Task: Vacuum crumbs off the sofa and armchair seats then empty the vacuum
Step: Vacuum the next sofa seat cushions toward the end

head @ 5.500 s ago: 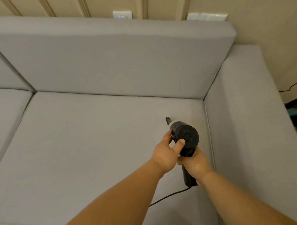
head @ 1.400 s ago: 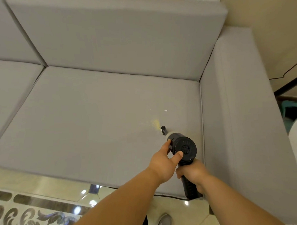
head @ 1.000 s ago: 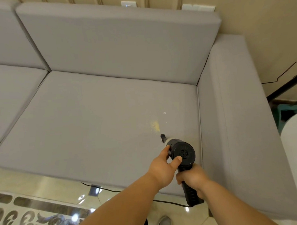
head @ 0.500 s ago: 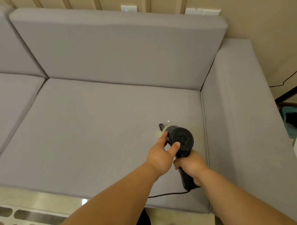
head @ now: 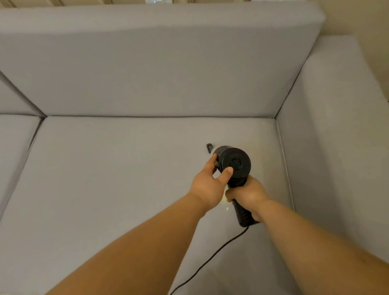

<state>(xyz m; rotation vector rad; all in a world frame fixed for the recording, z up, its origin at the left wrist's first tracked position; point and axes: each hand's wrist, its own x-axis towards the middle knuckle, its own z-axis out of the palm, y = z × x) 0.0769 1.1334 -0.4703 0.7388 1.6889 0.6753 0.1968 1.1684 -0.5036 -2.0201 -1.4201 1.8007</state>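
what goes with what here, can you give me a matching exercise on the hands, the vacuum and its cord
Column one:
1. left hand
2. right hand
3. vacuum
4. cord

Column two:
a. trails from the base of the handle across the seat cushion toward its front edge
b. wrapped round the black handle
c. steadies the round black body, thumb on its rear face
d. nozzle pointed away from the camera, over the seat near the armrest

Pairs: 1-c, 2-b, 3-d, 4-a
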